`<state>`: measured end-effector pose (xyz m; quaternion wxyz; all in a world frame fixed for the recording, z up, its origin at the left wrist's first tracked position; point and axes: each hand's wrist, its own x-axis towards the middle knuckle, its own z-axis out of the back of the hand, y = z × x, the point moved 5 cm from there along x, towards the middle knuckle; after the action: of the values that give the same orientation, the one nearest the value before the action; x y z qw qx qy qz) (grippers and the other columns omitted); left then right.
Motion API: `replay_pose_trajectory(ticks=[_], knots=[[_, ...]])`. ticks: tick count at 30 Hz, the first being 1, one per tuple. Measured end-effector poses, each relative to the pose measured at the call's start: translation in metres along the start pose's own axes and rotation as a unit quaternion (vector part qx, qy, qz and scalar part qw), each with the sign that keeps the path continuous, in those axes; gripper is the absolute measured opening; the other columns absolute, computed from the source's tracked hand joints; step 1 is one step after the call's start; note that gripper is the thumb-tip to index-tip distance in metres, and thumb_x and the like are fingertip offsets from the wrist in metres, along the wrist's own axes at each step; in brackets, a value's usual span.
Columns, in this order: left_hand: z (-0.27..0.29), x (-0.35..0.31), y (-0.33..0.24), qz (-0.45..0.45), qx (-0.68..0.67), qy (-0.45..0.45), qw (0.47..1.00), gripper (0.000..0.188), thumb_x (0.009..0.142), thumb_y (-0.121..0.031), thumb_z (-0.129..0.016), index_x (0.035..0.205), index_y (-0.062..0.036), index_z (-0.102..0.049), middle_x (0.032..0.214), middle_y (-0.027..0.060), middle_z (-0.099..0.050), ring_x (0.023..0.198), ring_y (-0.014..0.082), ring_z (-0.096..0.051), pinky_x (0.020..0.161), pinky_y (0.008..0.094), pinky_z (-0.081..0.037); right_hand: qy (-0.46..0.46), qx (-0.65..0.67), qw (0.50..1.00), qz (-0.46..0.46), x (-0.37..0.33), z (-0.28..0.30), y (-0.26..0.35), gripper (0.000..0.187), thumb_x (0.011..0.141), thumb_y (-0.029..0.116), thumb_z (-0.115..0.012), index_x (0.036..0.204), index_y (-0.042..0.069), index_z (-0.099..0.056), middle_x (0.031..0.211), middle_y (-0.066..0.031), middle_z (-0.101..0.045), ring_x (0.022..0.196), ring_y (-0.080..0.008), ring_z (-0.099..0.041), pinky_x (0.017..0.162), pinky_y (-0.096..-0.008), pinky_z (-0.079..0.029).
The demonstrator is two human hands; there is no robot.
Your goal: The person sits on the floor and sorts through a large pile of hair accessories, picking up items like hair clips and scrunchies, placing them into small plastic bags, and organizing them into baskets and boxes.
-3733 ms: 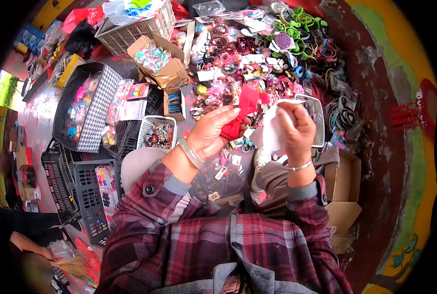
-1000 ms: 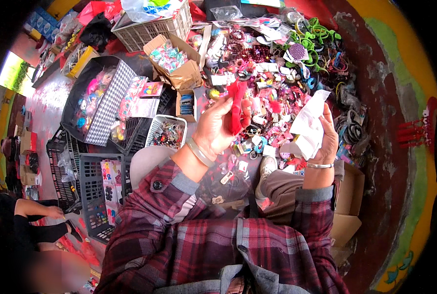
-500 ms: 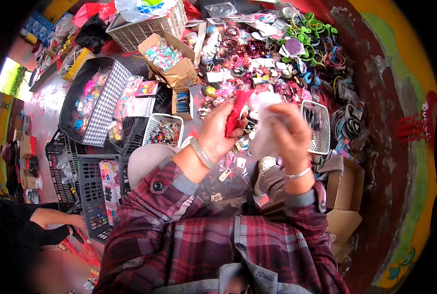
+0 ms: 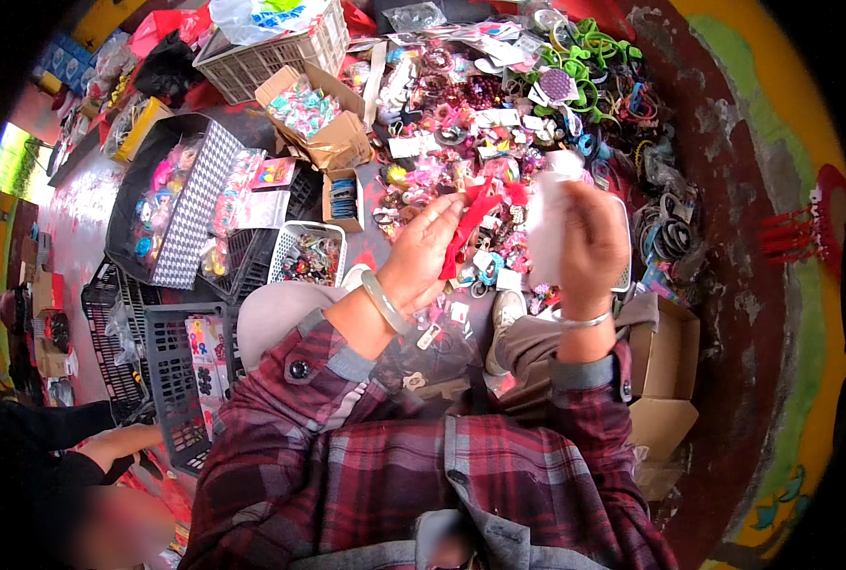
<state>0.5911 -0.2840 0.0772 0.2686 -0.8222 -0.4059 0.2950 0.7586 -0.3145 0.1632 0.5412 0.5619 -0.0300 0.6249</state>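
Note:
My left hand (image 4: 413, 256) is closed around a red cloth strip (image 4: 468, 228), pinching it between thumb and fingers, its ends sticking out above and below. To its right, my right hand (image 4: 591, 249) is curled around a thin whitish wrapper (image 4: 545, 228), blurred by motion; whether it is plastic or paper I cannot make out. A gap separates the two held things. Beneath and beyond them lies a large pile of hair accessories (image 4: 461, 133), many in red, pink and clear packets. Green headbands (image 4: 589, 57) lie at the pile's far right.
White baskets stand left (image 4: 333, 233) and right (image 4: 622, 271), the right one partly hidden by my hand. Cardboard boxes (image 4: 333, 142), a houndstooth case (image 4: 200, 204) and dark crates (image 4: 171, 380) fill the left. An open carton (image 4: 665, 361) sits by my right knee. Another person's arm (image 4: 124, 445) shows lower left.
My hands have drawn apart. The whitish wrapper has moved right with my right hand, away from the red cloth strip, which now shows more fully. The other person's arm has shifted left.

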Motion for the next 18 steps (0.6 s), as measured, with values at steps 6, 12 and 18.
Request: replay_pose_trajectory(ticks=[6,12,18], knots=[[-0.014,-0.004,-0.002,-0.069,0.163,0.103,0.979,0.03,0.094,-0.021,-0.04,0.118,-0.0039,-0.046,0.095,0.0037,-0.058,0.077,0.007,-0.053,0.061,0.0197,-0.043,0.083,-0.179,0.979,-0.057,-0.004,-0.012,-0.029,0.016,0.075,0.001,-0.058,0.09,0.003,-0.064,0.079,-0.0134,-0.061,0.071,-0.0223,-0.06,0.064,-0.0289,-0.047],[-0.026,-0.006,-0.02,-0.087,0.139,0.184,0.969,0.042,0.091,-0.026,-0.049,0.123,0.0,-0.041,0.111,0.0075,-0.054,0.098,0.0115,-0.052,0.085,0.0244,-0.041,-0.051,0.316,0.885,-0.338,-0.003,0.028,-0.057,0.014,0.082,-0.001,-0.053,0.092,0.001,-0.061,0.092,-0.0026,-0.06,0.08,-0.0078,-0.054,0.072,-0.0197,-0.042],[-0.014,0.005,-0.012,-0.057,0.175,0.141,0.973,0.042,0.085,-0.014,-0.058,0.121,0.0007,-0.042,0.112,0.0063,-0.053,0.103,0.0118,-0.05,0.089,0.0239,-0.039,0.095,0.072,0.993,0.022,-0.001,0.006,0.028,0.02,0.073,-0.006,-0.056,0.09,0.003,-0.061,0.092,-0.0131,-0.059,0.081,-0.0246,-0.06,0.072,-0.0303,-0.048]])
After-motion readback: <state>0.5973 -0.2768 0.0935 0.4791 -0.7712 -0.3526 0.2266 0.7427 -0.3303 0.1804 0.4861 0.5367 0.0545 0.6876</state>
